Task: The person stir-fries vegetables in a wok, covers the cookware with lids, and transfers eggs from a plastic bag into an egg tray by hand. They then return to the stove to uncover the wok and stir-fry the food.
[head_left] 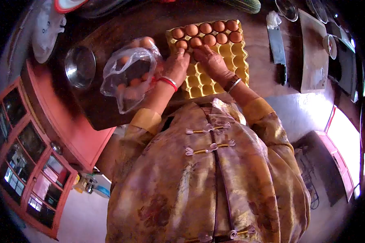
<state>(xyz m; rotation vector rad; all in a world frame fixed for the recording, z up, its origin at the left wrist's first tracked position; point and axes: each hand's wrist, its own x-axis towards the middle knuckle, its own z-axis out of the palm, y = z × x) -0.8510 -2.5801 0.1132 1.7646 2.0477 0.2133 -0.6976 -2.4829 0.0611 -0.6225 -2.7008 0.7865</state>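
A yellow egg tray [233, 65] lies on the dark table, with brown eggs filling its two far rows. My left hand [177, 67], a red and a white band at its wrist, has its fingertips closed against the egg [181, 44] at the left end of the second row. Beside it, the fingers of my right hand [213, 65] bend onto the neighbouring egg [196, 42]; a dark band and a white one circle that wrist. Part of each egg is hidden by the fingers. Left of my left hand sits a clear plastic bag [121, 97] holding several more eggs.
A metal bowl [80, 67] stands on the table's left side. At the right lie a cleaver [276, 46] and a cutting board [313, 56], with a small bowl [329, 46] at the board's edge. A green striped vegetable [247, 5] lies at the far edge.
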